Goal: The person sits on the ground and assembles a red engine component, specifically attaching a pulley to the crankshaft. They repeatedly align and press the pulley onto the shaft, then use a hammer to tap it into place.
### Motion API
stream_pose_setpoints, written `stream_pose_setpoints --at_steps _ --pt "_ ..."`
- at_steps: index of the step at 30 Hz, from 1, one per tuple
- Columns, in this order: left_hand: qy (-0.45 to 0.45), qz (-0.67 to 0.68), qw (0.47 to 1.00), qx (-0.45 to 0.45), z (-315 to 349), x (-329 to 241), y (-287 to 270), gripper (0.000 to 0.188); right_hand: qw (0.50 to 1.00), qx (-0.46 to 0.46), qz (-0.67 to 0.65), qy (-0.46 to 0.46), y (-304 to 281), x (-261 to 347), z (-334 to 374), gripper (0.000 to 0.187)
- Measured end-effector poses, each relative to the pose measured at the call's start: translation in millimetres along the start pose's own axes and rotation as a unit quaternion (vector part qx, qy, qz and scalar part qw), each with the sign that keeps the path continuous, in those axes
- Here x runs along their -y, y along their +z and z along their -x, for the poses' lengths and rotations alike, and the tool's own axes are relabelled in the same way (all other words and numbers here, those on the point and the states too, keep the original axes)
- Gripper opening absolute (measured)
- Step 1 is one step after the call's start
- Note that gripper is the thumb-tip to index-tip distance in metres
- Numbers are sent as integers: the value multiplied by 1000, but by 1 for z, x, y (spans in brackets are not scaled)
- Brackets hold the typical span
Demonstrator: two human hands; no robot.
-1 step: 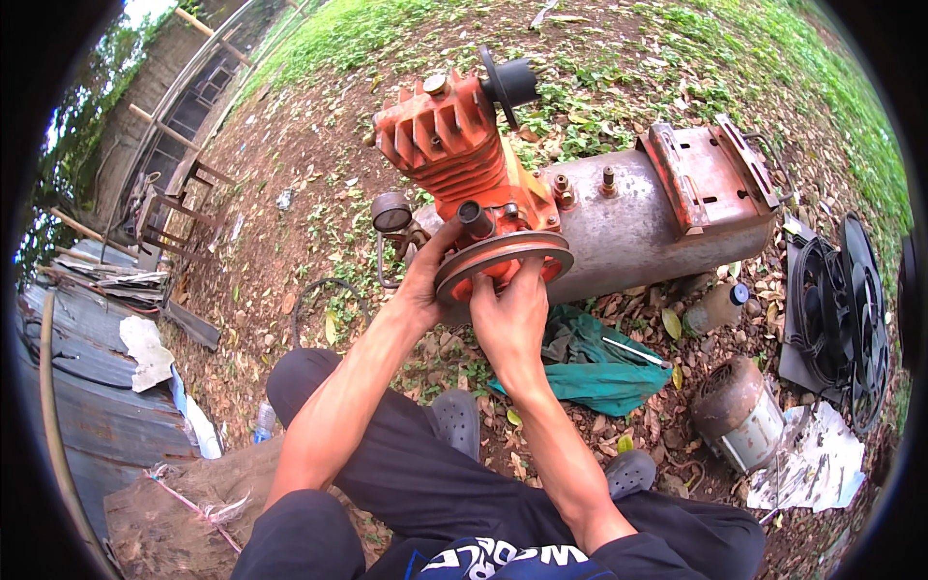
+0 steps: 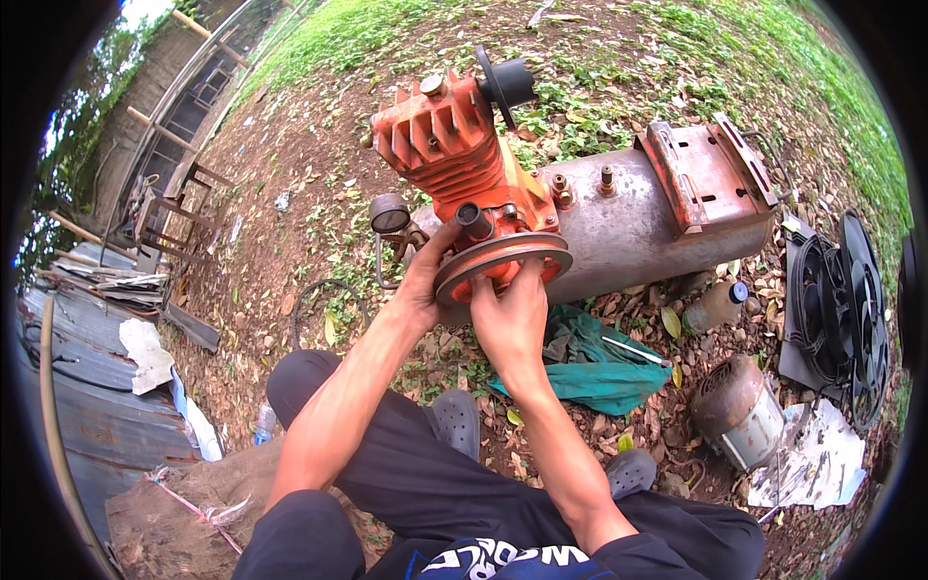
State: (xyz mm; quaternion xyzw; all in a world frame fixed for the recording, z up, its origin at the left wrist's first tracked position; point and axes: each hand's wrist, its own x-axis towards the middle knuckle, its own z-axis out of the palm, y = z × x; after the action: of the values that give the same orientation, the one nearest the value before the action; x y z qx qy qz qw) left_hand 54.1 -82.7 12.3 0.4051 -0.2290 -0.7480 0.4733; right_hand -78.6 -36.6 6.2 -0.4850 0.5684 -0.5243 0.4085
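In front of me an orange air compressor pump [image 2: 469, 174] with cooling fins stands on a rusty grey tank [image 2: 604, 232]. A grooved pulley wheel [image 2: 498, 253] sits on its near side. My left hand [image 2: 418, 288] is closed on the left part of the pulley, its fingers reaching behind the rim beside a short dark pipe stub [image 2: 473, 219]. The fingers of my right hand [image 2: 512, 314] curl into the pulley's face around the hub, their tips partly hidden. Left of the pump is a round pressure gauge [image 2: 390, 214]. A black air filter [image 2: 512, 83] sticks out at the top.
An orange mounting bracket [image 2: 710, 179] tops the tank's right end. Green cloth [image 2: 599, 382], a capped bottle [image 2: 715, 307], an electric motor [image 2: 739, 411] and black fans [image 2: 836, 309] lie to the right. Corrugated metal sheets [image 2: 92, 377] and a wooden board [image 2: 184, 503] are at left.
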Motion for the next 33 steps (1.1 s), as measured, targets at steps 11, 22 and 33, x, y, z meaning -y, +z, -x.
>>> stream_pose_setpoints --at_steps 11,22,33 --pt "-30 -118 992 -40 1 -9 -6 59 995 31 -38 86 -3 11 1 56" --pt "18 -540 841 14 50 -78 -1 47 995 -78 -46 -36 18 -1 0 58" --pt "267 -705 607 251 -35 -151 -17 102 990 14 -118 74 8 10 -5 47"
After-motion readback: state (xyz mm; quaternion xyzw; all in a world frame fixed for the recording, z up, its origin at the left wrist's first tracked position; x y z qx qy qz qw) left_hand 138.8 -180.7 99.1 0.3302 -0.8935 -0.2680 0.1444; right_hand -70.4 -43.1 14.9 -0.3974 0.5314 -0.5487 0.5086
